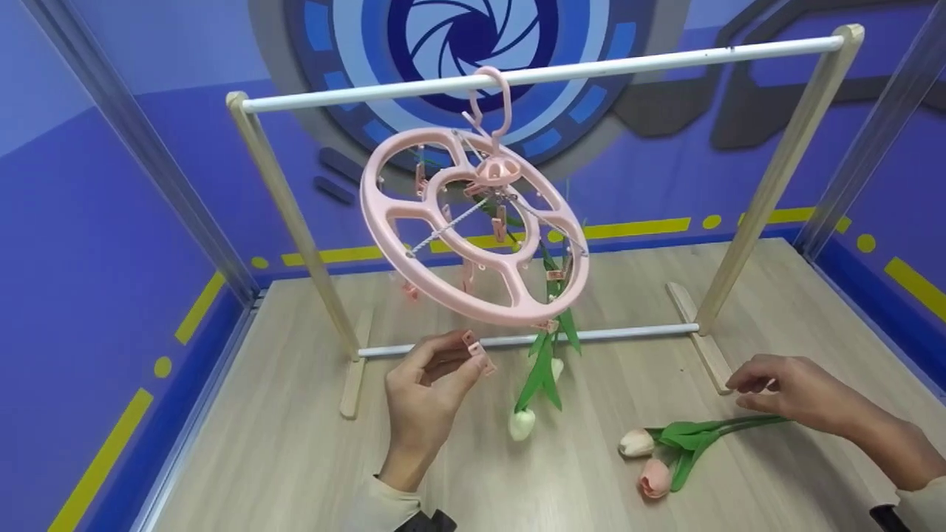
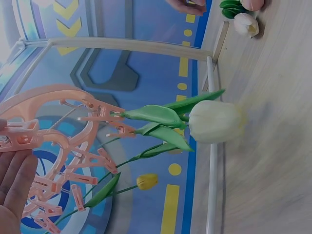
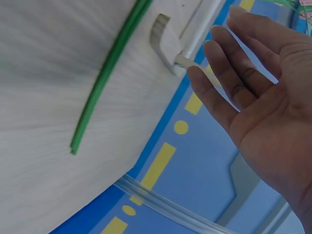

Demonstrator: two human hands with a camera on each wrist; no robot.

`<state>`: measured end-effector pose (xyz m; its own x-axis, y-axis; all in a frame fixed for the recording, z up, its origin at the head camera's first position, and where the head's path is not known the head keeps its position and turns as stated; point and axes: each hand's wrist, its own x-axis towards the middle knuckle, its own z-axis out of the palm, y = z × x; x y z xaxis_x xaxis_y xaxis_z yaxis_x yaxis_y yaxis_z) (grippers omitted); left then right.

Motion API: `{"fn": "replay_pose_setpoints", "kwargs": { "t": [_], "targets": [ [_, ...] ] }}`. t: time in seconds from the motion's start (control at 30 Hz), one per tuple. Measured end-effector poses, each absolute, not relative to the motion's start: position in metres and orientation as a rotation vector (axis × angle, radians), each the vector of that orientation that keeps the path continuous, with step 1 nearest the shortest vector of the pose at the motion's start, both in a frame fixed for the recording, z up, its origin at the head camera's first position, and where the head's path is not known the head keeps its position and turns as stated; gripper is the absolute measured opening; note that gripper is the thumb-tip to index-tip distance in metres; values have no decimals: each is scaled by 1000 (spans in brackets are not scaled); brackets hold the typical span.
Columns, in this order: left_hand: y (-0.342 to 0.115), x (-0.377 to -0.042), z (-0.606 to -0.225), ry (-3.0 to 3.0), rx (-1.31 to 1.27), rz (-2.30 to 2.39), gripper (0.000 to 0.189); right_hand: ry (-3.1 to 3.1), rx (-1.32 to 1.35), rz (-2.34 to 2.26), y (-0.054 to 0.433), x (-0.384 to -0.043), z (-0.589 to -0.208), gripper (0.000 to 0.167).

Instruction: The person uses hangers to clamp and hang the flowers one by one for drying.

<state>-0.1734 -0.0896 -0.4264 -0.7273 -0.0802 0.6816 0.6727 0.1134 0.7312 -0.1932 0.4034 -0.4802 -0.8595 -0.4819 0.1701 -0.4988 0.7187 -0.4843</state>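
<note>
A round pink clip hanger (image 1: pixel 528 310) hangs tilted from a white rail by its hook. Below its near rim my left hand (image 1: pixel 427 403) pinches a pink clothespin (image 1: pixel 479 355) between thumb and fingers. White tulips (image 1: pixel 522 425) hang head down from other clothespins on the hanger's right side, and a yellow tulip (image 2: pixel 147 182) hangs farther back. On the table lie a cream tulip (image 1: pixel 636 443) and a pink tulip (image 1: pixel 655 478). My right hand (image 1: pixel 802 391) hovers above their green stems (image 3: pixel 105 73), fingers loosely bent and holding nothing.
The drying stand has a white top rail (image 1: pixel 628 68), wooden posts (image 1: pixel 783 177), wooden feet (image 1: pixel 355 391) and a low white bar (image 1: pixel 628 334). Blue patterned walls (image 1: pixel 148 222) enclose the wooden table (image 1: pixel 281 458) at the back and sides.
</note>
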Motion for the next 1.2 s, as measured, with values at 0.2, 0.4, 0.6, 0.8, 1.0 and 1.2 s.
{"fn": "replay_pose_setpoints", "kwargs": {
  "t": [0.2, 0.4, 0.6, 0.8, 1.0, 1.2],
  "targets": [
    [-89, -172, -427, -1862, -543, -1643, 28, -2927, 866, 867, 415, -191, -497, 18],
    [-89, -172, -428, -1860, -545, -1625, 27, -2845, 954, 868, 422, -191, -514, 26],
    [-91, -173, -429, -1817, -582, -1641, 26, -2898, 873, 889, 423, -190, -520, 22],
    [-92, -174, -430, -1804, -616, -1635, 25, -2947, 772, 878, 424, -189, -519, 21],
    [-91, -173, -430, -1808, -612, -1642, 24, -3018, 691, 829, 423, -191, -518, 19],
    [-90, -173, -431, -1836, -598, -1624, 24, -3011, 714, 802, 424, -190, -520, 21]
  ]
}}
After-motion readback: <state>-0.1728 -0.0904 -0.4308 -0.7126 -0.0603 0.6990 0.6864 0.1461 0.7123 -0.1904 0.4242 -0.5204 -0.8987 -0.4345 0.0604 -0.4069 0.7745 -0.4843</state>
